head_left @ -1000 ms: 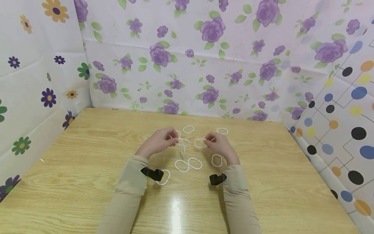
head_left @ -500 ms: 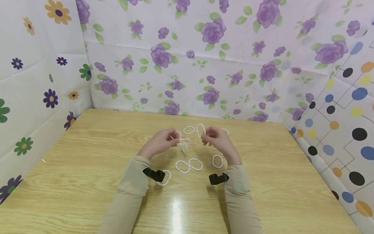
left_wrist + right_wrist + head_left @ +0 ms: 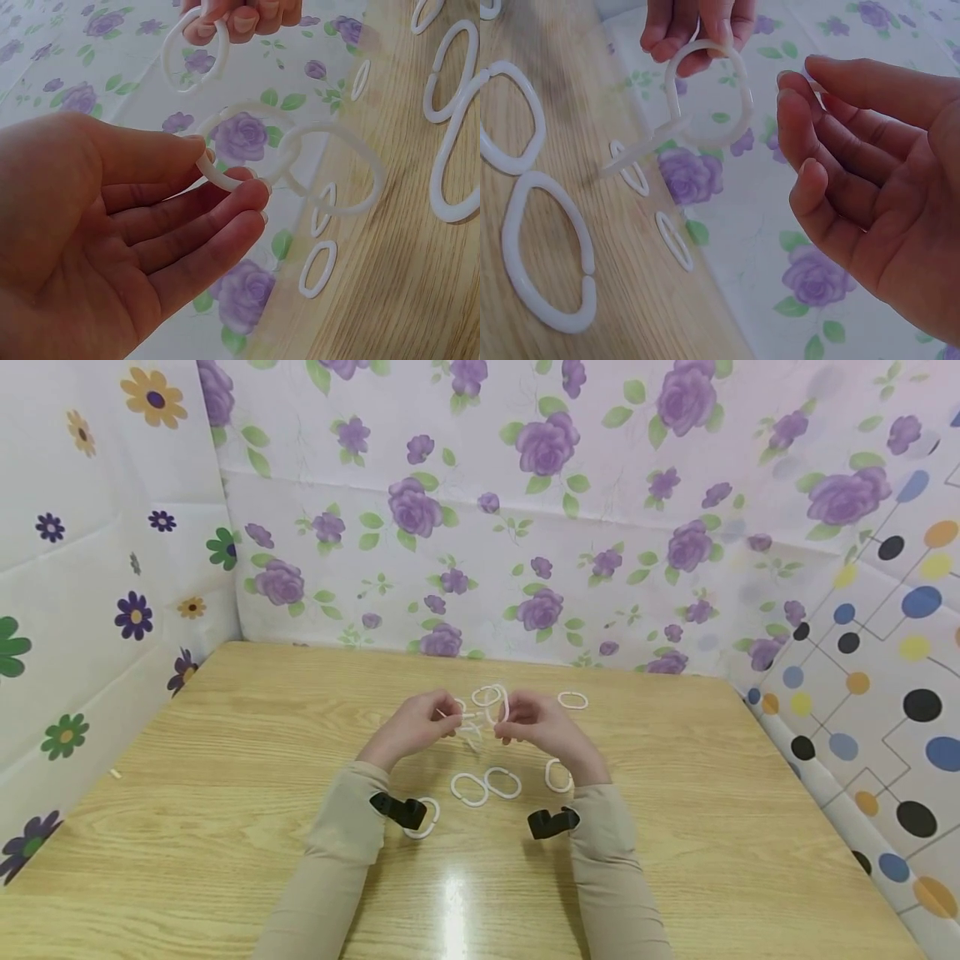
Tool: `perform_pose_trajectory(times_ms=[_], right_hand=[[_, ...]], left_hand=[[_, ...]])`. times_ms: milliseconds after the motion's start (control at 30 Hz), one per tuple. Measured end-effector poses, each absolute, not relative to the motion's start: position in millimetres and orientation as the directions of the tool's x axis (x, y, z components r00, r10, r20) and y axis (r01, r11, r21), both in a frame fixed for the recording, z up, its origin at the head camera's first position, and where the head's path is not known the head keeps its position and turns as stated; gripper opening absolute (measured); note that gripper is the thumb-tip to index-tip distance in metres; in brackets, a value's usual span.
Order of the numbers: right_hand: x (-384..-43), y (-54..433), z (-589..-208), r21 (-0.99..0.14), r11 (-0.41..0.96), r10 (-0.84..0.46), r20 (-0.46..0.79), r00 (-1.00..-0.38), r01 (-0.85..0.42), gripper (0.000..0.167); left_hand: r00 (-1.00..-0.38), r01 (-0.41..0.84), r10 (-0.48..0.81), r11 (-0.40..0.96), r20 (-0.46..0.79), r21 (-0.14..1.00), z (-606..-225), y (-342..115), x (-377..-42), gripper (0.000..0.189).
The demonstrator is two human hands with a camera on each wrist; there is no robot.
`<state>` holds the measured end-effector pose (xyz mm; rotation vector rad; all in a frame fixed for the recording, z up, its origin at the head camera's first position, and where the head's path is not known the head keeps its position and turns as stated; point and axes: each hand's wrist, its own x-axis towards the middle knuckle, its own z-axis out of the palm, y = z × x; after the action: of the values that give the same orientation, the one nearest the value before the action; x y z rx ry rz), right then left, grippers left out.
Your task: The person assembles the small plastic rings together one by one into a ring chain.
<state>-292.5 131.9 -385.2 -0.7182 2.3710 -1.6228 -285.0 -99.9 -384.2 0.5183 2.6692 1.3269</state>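
My left hand (image 3: pixel 416 722) pinches a white plastic chain link (image 3: pixel 217 178) between thumb and fingertips, above the table. A second link (image 3: pixel 378 180) is hooked through it and dangles from it. My right hand (image 3: pixel 547 727) holds a separate link (image 3: pixel 506 702) upright by its lower end, a short way right of the left hand's pair. In the right wrist view, the right fingers (image 3: pixel 802 142) largely hide that link, while the left hand's link (image 3: pixel 746 90) and the dangling one (image 3: pixel 634 152) show clearly.
On the wooden table (image 3: pixel 225 860) lie several loose oval links, including one at the back right (image 3: pixel 573 700), a close pair in front (image 3: pixel 501 782) and one beside the left wrist (image 3: pixel 423 818). A flowered cloth wall (image 3: pixel 480 552) stands behind, with patterned cloth on both sides.
My right hand has raised its link from lying flat to upright, then brought it left, closer to the left hand's pair. The left hand has stayed nearly still.
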Motion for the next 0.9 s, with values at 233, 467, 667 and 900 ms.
perform_pose_trajectory(times_ms=[233,467,667,900], right_hand=[[-293.4,126.8,-388.1,-0.904,0.296,-0.546,0.105,-0.831,-0.309,0.013],[-292.6,126.7,-388.7,-0.9,0.315,-0.56,0.08,-0.825,-0.301,0.011],[-289.6,127.1,-385.5,-0.895,0.334,-0.549,0.07,-0.833,-0.295,0.011],[-292.5,128.5,-388.9,-0.884,0.353,-0.547,0.072,-0.834,-0.308,0.011]], left_hand=[[-0.927,0.265,0.371,0.554,0.051,0.789,-384.6,-98.9,-284.5,0.013],[-0.922,0.265,0.385,0.547,0.042,0.794,-382.9,-99.3,-283.4,0.013],[-0.916,0.272,0.399,0.541,0.042,0.796,-381.9,-100.0,-282.2,0.013],[-0.913,0.281,0.404,0.532,0.052,0.799,-382.5,-99.8,-282.1,0.011]])
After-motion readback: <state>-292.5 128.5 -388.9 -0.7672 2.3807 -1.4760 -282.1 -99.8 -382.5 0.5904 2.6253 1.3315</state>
